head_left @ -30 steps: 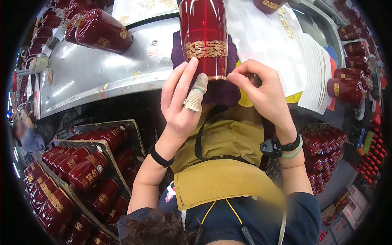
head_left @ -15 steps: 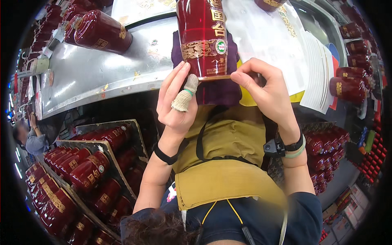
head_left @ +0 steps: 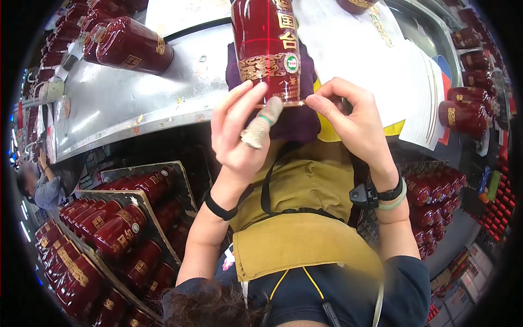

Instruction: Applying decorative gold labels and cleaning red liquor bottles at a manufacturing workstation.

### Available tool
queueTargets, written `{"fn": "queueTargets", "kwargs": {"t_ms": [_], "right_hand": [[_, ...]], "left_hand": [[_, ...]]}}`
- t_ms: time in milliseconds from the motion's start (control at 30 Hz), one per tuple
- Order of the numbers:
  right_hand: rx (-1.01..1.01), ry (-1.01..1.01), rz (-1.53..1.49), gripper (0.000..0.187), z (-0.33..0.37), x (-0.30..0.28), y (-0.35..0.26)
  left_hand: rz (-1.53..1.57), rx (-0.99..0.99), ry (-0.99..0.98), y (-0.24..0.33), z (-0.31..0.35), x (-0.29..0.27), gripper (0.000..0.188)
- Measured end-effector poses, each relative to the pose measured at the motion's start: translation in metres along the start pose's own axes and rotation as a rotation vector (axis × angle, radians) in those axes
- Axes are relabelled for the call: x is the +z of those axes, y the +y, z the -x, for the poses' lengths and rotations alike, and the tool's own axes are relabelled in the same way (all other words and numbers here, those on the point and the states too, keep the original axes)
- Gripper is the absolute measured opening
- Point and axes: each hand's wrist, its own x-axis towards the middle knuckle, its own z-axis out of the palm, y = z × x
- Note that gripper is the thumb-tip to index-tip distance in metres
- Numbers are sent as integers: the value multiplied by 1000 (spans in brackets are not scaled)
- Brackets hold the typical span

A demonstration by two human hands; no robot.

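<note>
A dark red bottle (head_left: 267, 43) with gold lettering, a gold pattern and a round green-and-white label lies on a folded purple cloth (head_left: 296, 124) at the table's front edge. Along its base runs a thin gold strip (head_left: 294, 103). My left hand (head_left: 239, 128) grips the bottle's base, two fingers on its side and the thumb, in a knitted finger sleeve (head_left: 256, 132), pressed on the strip. At the strip's right end, my right hand (head_left: 354, 111) is closed in a pinch between thumb and index finger.
More red bottles (head_left: 133, 46) lie at the left on the metal table (head_left: 109, 103). White paper sheets (head_left: 359, 60) cover the table's right side. Below the table stand wooden-sided racks of bottles (head_left: 117, 218). Another person (head_left: 46, 188) is at the far left.
My left thumb has slid right along the gold strip, and the left fingers have shifted with it. The bottle sits slightly further left. My right hand still pinches in nearly the same place.
</note>
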Motion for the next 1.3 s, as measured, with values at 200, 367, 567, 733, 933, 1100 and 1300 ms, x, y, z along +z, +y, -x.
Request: {"fn": "queueTargets", "kwargs": {"t_ms": [200, 367, 567, 733, 933, 1100, 1300], "right_hand": [[29, -20, -1, 19, 0, 2, -4], [-2, -10, -6, 20, -1, 2, 1], [15, -4, -18, 21, 0, 1, 3], [8, -8, -16, 20, 0, 0, -3], [-56, -4, -61, 15, 5, -3, -18], [-30, 17, 21, 17, 1, -5, -3], [-16, 21, 8, 18, 0, -2, 7]], "left_hand": [[148, -248, 166, -10, 27, 10, 31], [-74, -44, 108, -3, 17, 3, 42], [-70, -117, 131, 5, 17, 6, 47], [181, -178, 131, 0, 21, 11, 48], [118, -214, 104, -3, 24, 3, 44], [44, -156, 97, -4, 21, 4, 42], [-125, -40, 115, 5, 8, 5, 37]]}}
